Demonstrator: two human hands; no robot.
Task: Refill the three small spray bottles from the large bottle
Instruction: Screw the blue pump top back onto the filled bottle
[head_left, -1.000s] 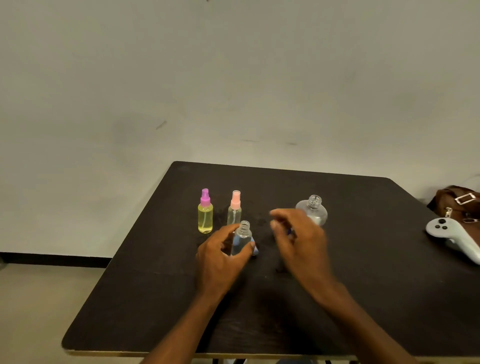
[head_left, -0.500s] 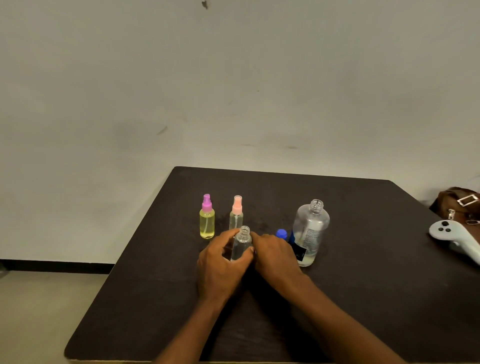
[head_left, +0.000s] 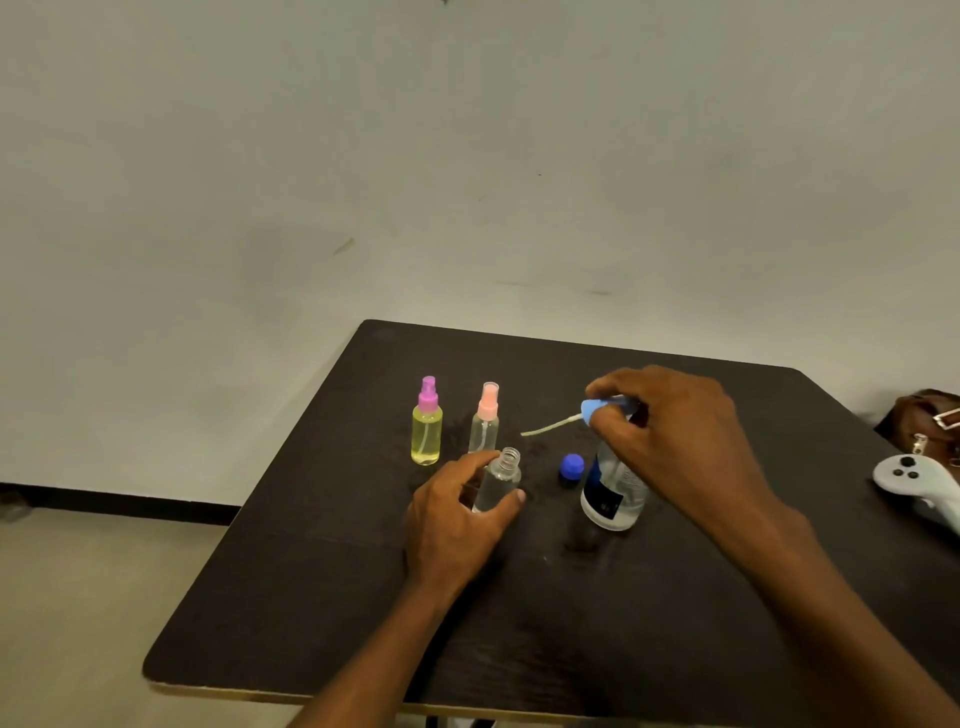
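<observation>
My left hand (head_left: 457, 519) grips an uncapped clear small bottle (head_left: 497, 483) standing on the dark table (head_left: 332, 571). My right hand (head_left: 670, 441) holds a blue spray head (head_left: 597, 409) in the air, its thin dip tube (head_left: 545, 428) pointing left towards that bottle. The large clear bottle (head_left: 615, 493) stands open below my right hand, partly hidden by it, and its blue cap (head_left: 571, 464) lies beside it. Behind stand a yellow bottle with a purple sprayer (head_left: 427, 423) and a clear bottle with a pink sprayer (head_left: 485, 421).
A white game controller (head_left: 914, 480) lies at the table's right edge, with a brown bag (head_left: 924, 421) behind it. The table's left and near edges drop to the floor. A plain wall rises behind.
My right hand has risen from the table beside the small bottle and now holds the blue spray head up over the large bottle. My left hand has kept its grip.
</observation>
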